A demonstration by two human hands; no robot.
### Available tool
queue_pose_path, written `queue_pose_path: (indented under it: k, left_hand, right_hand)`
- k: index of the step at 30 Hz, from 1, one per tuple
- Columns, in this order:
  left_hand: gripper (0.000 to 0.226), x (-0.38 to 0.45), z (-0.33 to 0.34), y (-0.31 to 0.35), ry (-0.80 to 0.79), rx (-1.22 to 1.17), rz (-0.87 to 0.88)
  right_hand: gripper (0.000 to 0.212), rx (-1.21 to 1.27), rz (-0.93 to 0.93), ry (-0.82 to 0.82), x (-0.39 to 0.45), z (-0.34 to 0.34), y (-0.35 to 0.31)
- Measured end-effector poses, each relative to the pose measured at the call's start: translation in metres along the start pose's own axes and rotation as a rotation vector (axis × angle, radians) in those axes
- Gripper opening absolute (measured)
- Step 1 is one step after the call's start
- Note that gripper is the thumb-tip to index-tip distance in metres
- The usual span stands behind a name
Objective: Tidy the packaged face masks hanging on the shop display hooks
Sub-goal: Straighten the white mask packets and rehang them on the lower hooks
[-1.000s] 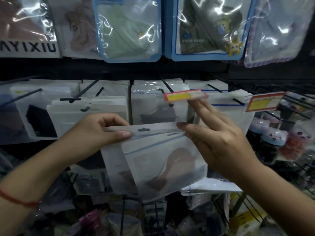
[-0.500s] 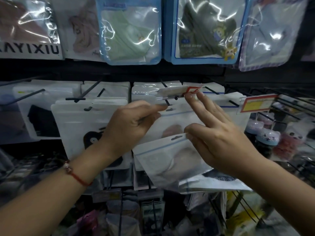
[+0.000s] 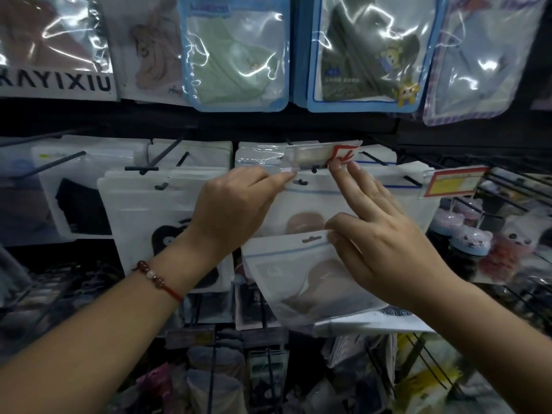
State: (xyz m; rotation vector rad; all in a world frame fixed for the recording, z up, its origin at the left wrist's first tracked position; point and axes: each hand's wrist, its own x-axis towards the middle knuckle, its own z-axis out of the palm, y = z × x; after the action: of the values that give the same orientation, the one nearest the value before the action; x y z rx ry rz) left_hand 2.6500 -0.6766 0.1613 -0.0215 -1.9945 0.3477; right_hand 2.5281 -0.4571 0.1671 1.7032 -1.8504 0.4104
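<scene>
Shop rack | left hand (image 3: 236,207) raised pouch (image 3: 313,198) to hook (image 3: 313,168) | right hand (image 3: 385,243) grips pouch

The left hand (image 3: 236,210) pinches the top edge of a white mask packet (image 3: 313,204) at the hook (image 3: 300,183) in the middle row of the display. The right hand (image 3: 385,246) grips a second packet (image 3: 298,282) by its upper corner, two fingers (image 3: 346,186) stretched up to the clear price tag (image 3: 322,155). Blue-edged packets (image 3: 239,55) hang along the top row.
</scene>
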Motion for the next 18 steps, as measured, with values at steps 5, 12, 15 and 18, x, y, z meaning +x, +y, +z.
queue_pose_path:
  k: [5,12,15,18]
  left_hand:
    - [0.026,-0.004,0.01,0.0,-0.06,0.066,0.027]
    - [0.035,0.001,0.029,-0.013,-0.087,0.226,0.061]
    - [0.032,0.004,0.036,-0.018,-0.106,0.288,0.083]
    - [0.037,0.0,0.034,-0.019,-0.071,0.281,0.107]
  right_hand:
    - [0.021,-0.007,0.007,-0.013,-0.001,-0.001,-0.002]
    - [0.022,-0.024,0.031,0.002,0.001,0.002,-0.005]
    - [0.02,-0.035,0.043,0.025,0.002,0.006,-0.007]
    - [0.018,-0.038,0.049,0.033,0.002,0.009,-0.008]
